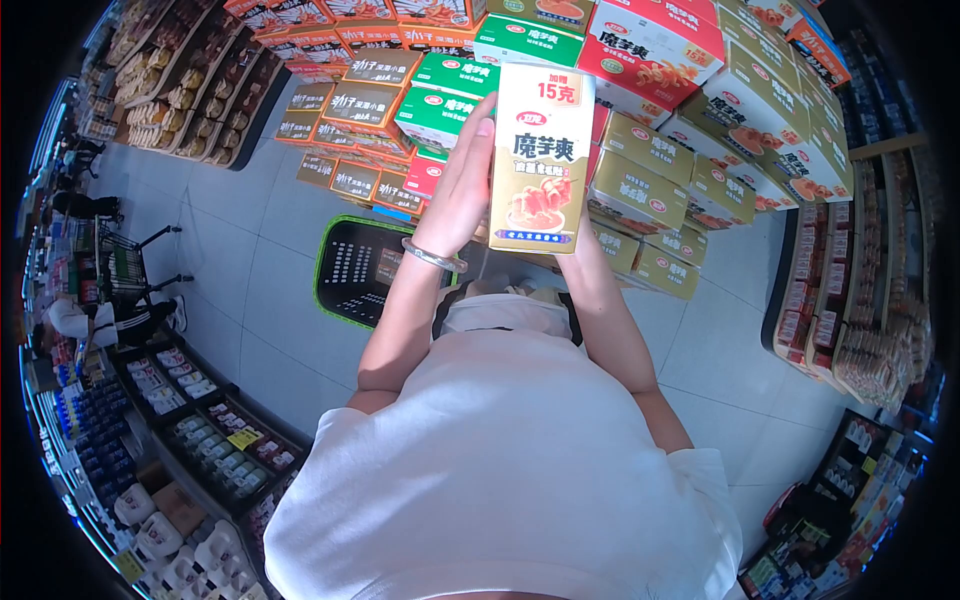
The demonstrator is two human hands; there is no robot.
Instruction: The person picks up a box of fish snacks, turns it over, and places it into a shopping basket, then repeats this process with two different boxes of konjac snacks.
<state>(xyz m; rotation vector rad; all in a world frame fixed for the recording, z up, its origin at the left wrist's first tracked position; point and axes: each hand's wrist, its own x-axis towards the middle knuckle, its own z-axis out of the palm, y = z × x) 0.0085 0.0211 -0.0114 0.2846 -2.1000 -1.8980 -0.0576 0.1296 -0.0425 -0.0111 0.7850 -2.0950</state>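
Observation:
A tall white and gold box with red and black print stands upright between my two hands, in front of the stacked boxes. My left hand presses along the box's left side, its fingers pointing up and a bracelet at the wrist. Most of my right hand is hidden behind the box's lower right; only its lower part and the wrist show. Gold boxes, green boxes and a large red and white box are piled just beyond.
A black basket with a green rim stands on the floor at the left. Orange and brown boxes are stacked behind it. Shelves line the right side. A shopping cart and a crouching person are at the far left.

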